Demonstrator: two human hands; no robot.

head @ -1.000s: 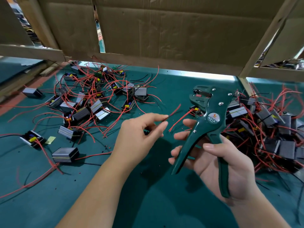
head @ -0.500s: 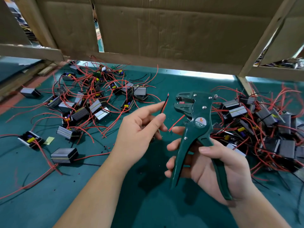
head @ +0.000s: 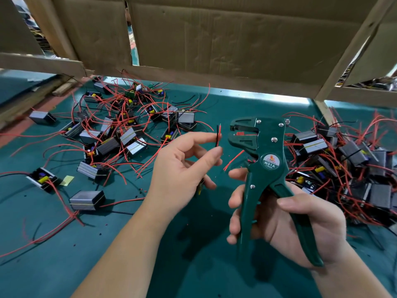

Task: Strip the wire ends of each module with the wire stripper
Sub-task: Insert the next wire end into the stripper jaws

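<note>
Wire ends upright, just left of the stripper's open mouth

The left hand (head: 182,168) pinches the red and black wire ends (head: 218,136) between thumb and forefinger, long axis near vertical, tips up; the right hand (head: 290,222) is wrapped round both handles of the stripper (head: 268,160), which stands head-up, its mouth apart and facing left toward the wires, a small gap between; the next move, I judge, is a short feed rightward, with the tips turned toward the mouth first (they now point up, across it); modules (head: 120,134) lie heaped well left and right of the stripper on the mat (head: 64,265)
</note>
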